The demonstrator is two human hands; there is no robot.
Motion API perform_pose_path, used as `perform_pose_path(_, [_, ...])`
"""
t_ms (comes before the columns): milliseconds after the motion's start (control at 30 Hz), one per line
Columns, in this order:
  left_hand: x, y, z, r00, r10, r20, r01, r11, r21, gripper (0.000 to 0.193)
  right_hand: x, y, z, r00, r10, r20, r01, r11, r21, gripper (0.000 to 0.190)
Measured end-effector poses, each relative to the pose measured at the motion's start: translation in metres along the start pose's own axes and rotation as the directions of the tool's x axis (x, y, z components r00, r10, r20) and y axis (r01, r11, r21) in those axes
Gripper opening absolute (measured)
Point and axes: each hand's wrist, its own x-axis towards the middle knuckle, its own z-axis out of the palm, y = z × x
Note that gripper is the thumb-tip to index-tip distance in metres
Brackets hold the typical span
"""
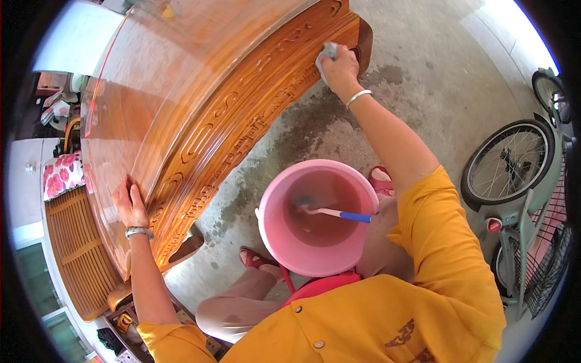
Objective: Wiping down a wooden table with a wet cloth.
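My right hand (341, 70) grips a pale grey-blue cloth (327, 56) against the far end of the carved wooden side of a low table (254, 97). My left hand (130, 204) rests on the near corner of the tabletop, which has a clear cover (181, 59); it holds nothing. Between my knees stands a pink plastic bucket (313, 265) with cloudy water in it. A brush with a blue and white handle (347, 215) leans in the bucket, its head under the water.
Wet patches darken the concrete floor (290, 131) beside the table. A bicycle with a wire basket (510, 163) stands at the right. On the left are a slatted wooden seat (81, 245) and a floral cushion (63, 176). Assorted items fill a box or shelf (129, 336) at the lower left.
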Motion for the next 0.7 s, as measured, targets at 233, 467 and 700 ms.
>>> perform_pose_path(233, [0.0,0.004,-0.003,1.0,0.0,-0.013,0.0,1.0,-0.002,0.035,-0.008,0.018,-0.02,0.868,-0.014,0.497,0.03,0.999,-0.024,0.048])
perform_pose_path(467, [-0.001,0.006,-0.004,1.0,-0.001,0.002,0.001,1.0,-0.004,0.035,-0.001,0.029,-0.012,0.959,-0.235,0.161,0.274,0.915,-0.297,0.056])
perform_pose_path(700, [-0.001,0.009,-0.005,1.0,0.01,-0.001,-0.01,1.0,0.012,0.036,0.001,0.036,-0.02,0.885,-0.44,0.154,0.466,0.849,-0.248,0.057])
